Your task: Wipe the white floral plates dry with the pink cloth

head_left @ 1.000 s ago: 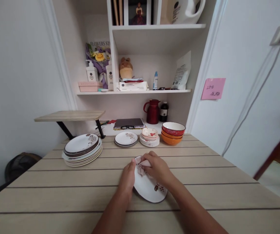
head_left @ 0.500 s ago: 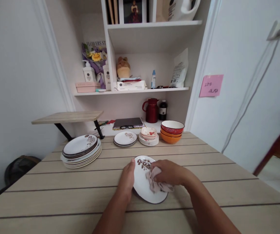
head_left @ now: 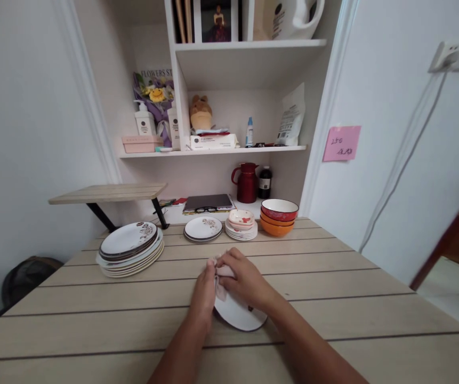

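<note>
A white plate with a dark rim (head_left: 240,314) is tilted above the wooden table in front of me. My left hand (head_left: 204,290) grips its left edge, thumb on top. My right hand (head_left: 242,274) presses a pale pinkish cloth (head_left: 220,290) onto the plate's far left part, close to my left thumb. The right hand and forearm cover most of the plate's brown flower pattern; only a small dark bit shows beside the wrist.
Stacked plates (head_left: 131,250) stand at the left, by a small raised wooden shelf (head_left: 109,193). Farther back are two flowered plates (head_left: 203,228), small dishes (head_left: 241,229) and stacked bowls (head_left: 279,217). A red jug (head_left: 247,183) and a laptop (head_left: 208,202) lie behind.
My right hand has moved the cloth from the plate's right side to its far left edge, beside my left thumb. The left hand keeps its hold on the plate.
</note>
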Tool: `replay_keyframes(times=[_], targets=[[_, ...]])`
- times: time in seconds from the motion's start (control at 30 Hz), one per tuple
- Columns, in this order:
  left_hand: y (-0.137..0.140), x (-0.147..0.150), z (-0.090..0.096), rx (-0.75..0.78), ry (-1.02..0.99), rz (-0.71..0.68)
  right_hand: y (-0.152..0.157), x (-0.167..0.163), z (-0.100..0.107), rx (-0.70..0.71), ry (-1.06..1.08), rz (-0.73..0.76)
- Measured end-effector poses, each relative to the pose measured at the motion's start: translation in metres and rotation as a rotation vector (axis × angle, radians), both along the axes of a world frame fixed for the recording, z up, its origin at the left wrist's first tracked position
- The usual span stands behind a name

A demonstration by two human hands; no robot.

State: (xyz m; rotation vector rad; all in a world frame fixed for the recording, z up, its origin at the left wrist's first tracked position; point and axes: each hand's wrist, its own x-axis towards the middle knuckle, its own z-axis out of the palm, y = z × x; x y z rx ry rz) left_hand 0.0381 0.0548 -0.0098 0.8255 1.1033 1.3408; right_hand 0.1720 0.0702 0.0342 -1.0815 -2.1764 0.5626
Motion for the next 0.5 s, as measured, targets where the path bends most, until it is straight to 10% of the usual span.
replay_keyframes(times=[0.23, 0.5], targets=[[-0.005, -0.001, 0.007, -0.031, 0.034, -0.078, -0.007, 0.040, 0.022, -0.316, -0.182, 0.397], [-0.002, 0.001, -0.001, 0.016, 0.036, -0.079, 0.011, 0.049, 0.008, -0.270, -0.307, -0.394]])
